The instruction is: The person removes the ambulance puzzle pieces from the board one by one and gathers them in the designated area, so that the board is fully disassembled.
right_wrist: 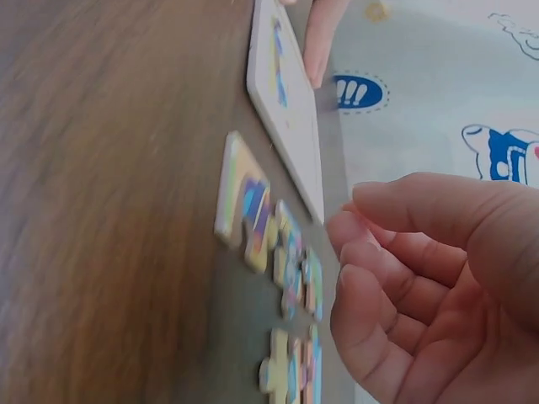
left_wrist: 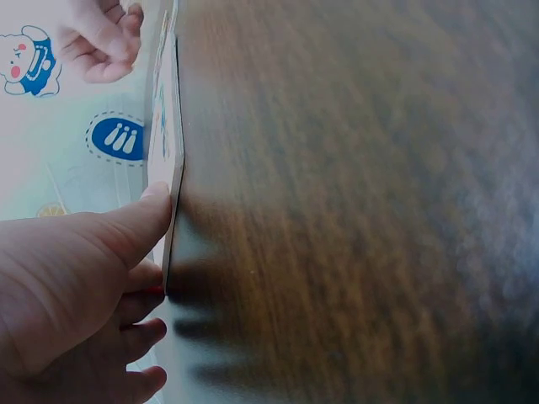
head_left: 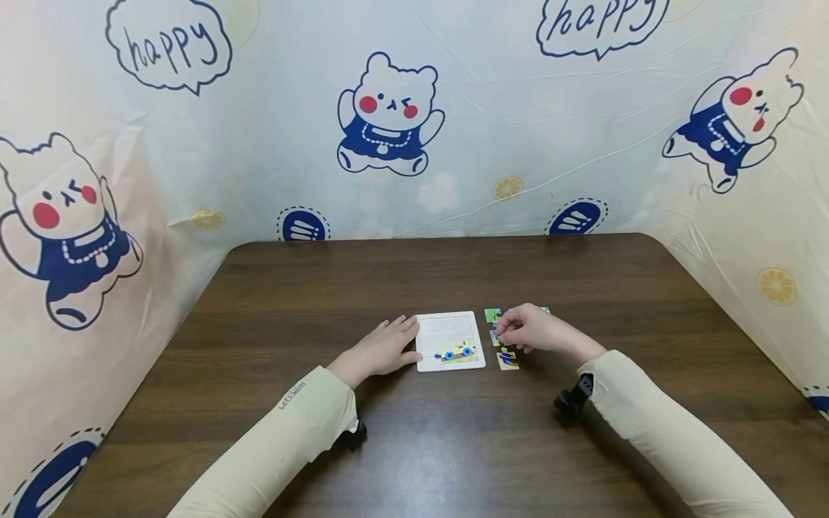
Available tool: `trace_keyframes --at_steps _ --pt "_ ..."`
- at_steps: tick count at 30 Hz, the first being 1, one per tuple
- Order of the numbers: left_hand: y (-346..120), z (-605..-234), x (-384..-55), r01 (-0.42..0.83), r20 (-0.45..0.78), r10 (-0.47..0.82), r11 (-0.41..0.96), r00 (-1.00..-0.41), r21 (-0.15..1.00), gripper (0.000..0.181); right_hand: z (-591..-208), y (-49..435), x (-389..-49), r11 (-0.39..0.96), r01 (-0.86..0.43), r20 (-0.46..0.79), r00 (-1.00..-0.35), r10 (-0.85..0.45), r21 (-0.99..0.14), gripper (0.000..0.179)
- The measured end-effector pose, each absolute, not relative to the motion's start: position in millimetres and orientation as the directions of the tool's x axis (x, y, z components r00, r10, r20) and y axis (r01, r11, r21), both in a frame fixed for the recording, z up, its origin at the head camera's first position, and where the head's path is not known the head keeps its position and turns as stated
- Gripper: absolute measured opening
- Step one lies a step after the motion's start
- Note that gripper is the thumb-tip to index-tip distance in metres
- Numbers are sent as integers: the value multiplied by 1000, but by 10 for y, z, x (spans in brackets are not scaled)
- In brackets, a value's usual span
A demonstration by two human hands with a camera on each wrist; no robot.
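Note:
A white, square puzzle board (head_left: 447, 327) lies on the table, with a yellow vehicle picture with blue wheels (head_left: 458, 352) along its near right side. My left hand (head_left: 383, 348) rests at the board's left edge. Its thumb (left_wrist: 143, 225) touches the board's near corner, and the other fingers are spread. Just right of the board, my right hand (head_left: 536, 328) hovers above several loose jigsaw pieces. Its fingers (right_wrist: 366, 311) are loosely bent, thumb near the index fingertip, and nothing shows between them. A purple-and-yellow jigsaw piece (right_wrist: 247, 202) lies nearest the table's front.
More jigsaw pieces (right_wrist: 290, 366) lie under and behind the right hand, partly hidden by it in the head view. The brown wooden table (head_left: 414, 280) meets a printed cloth (head_left: 505, 144) at its back and sides. Dark wrist devices (head_left: 573, 394) sit below both sleeves.

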State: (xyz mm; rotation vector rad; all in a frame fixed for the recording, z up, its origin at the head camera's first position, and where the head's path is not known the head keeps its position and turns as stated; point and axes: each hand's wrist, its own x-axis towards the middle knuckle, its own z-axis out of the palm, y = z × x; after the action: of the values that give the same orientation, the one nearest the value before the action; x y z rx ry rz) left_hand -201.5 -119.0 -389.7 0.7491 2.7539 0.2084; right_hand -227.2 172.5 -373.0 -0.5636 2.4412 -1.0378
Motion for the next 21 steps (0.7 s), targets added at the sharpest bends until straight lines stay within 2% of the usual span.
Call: trace_keyframes --at_steps 7,21 --pt "-1190 -3894 -2013 475 -224 515 854 -827 211 65 -3708 1543 -2290 600 -272 -150 -816 -558 -753 10" --pt "-1181 -3879 -2007 471 -228 513 856 -828 214 64 -3743 1231 -2261 564 -306 -146 -773 -617 -767 10"
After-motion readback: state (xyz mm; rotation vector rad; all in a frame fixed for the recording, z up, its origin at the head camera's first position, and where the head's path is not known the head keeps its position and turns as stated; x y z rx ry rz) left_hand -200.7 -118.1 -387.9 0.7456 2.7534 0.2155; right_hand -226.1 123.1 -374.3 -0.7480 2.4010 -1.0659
